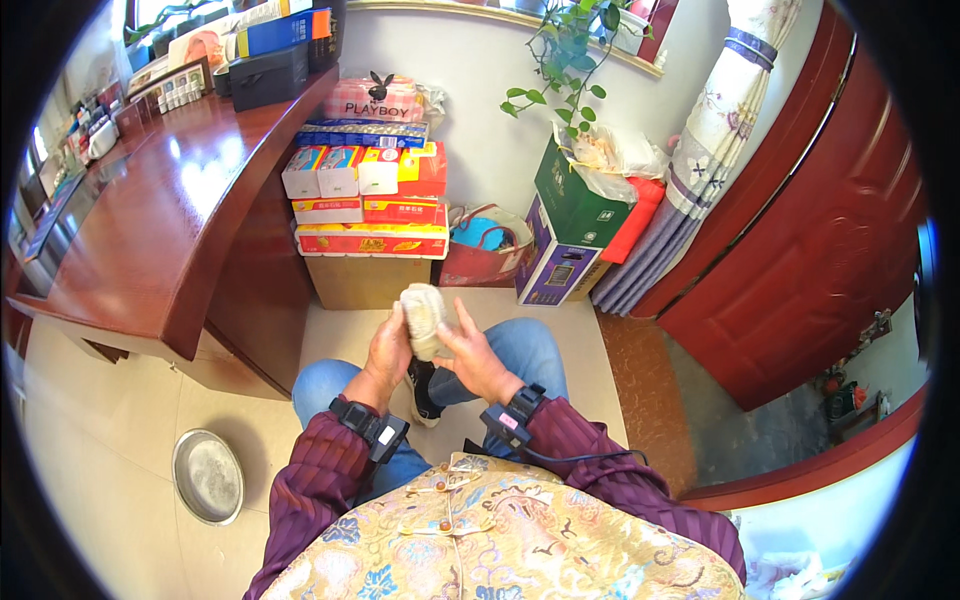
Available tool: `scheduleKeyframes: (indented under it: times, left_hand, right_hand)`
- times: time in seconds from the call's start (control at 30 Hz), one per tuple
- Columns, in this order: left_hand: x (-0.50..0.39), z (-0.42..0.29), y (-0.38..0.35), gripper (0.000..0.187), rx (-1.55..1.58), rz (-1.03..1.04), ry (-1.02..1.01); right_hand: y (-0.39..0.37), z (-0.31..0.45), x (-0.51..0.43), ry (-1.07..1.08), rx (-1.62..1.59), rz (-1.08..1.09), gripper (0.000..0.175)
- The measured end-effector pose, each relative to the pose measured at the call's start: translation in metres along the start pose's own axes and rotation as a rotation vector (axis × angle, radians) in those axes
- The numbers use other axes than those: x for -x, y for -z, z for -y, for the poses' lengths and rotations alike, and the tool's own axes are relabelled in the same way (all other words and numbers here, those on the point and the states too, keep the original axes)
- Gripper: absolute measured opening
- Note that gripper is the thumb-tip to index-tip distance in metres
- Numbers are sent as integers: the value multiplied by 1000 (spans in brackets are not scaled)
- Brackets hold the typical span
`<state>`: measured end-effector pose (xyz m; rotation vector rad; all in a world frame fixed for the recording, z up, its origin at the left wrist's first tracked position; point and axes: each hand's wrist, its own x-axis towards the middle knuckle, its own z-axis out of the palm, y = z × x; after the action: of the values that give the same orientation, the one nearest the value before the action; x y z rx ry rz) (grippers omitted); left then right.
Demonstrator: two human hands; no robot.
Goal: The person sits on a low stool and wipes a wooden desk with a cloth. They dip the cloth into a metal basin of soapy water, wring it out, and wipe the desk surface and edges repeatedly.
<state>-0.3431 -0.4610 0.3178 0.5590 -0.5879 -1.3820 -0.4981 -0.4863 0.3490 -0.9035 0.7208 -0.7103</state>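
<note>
A cream, oblong bundle with a rough, fibrous surface is held upright between my hands, above my knees. It could be yarn or folded cloth; I cannot tell which. My left hand grips its left side, the thumb along the edge. On the lower right, my right hand has its thumb and some fingers against the bundle, while one finger points up, away from it. Below the bundle a black shoe shows between my jeans legs.
A metal basin sits on the tiled floor at left, near a glossy wooden desk. Ahead, tissue packs are stacked on a cardboard box, beside a red bag and stacked cartons. A red door stands ajar at right.
</note>
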Motion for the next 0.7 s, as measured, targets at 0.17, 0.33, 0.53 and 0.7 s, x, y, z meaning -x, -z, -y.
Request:
scheduleKeyframes:
  times: [0.17, 0.33, 0.53, 0.7]
  left_hand:
    - [32, 10, -22, 39, -165, 172, -38]
    - [47, 4, -10, 27, -372, 28, -46]
    - [54, 0, -11, 20, -413, -243, -256]
    - [37, -8, -12, 34, -418, -366, -314]
  right_hand:
    - [13, 6, -10, 33, -389, 408, 49]
    - [29, -8, -5, -62, -274, 401, 39]
    - [27, -9, -9, -165, -541, 256, 43]
    - [33, 1, -17, -170, -763, 296, 50]
